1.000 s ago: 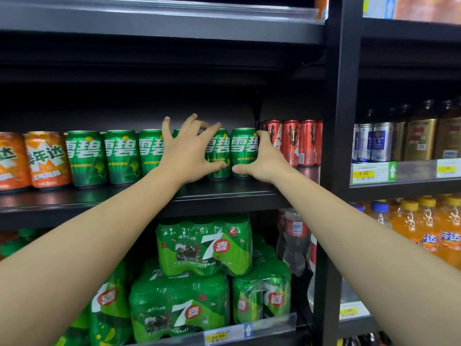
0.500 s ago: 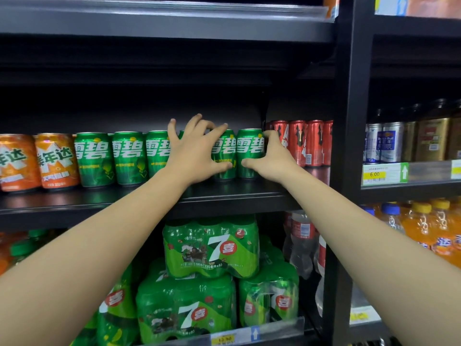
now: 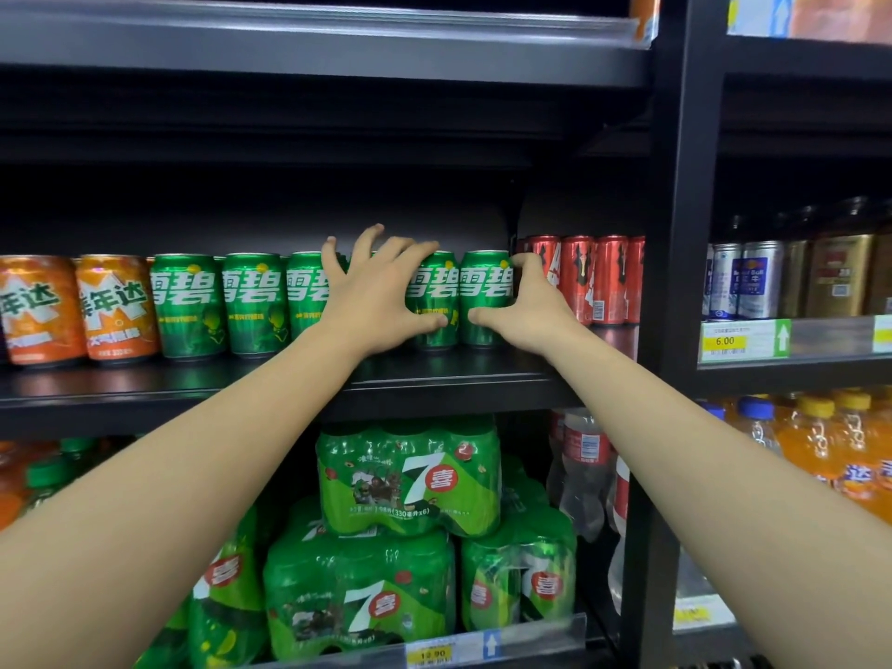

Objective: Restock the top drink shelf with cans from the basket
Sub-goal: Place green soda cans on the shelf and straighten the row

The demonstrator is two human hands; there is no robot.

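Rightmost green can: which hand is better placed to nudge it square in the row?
Right. The right hand already wraps the rightmost green can, thumb on its front. The left hand is spread over the cans one and two places left.

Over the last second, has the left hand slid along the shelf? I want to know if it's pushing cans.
No: left hand thumb rests on the same green can, equally far from the red cans.

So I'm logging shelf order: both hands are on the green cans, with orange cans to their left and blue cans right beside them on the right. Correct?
Not quite. In the head view the cans right beside the green cans on the right are red cans, not blue. The rest holds: the left hand and right hand are on the green cans, and orange cans stand to their left.
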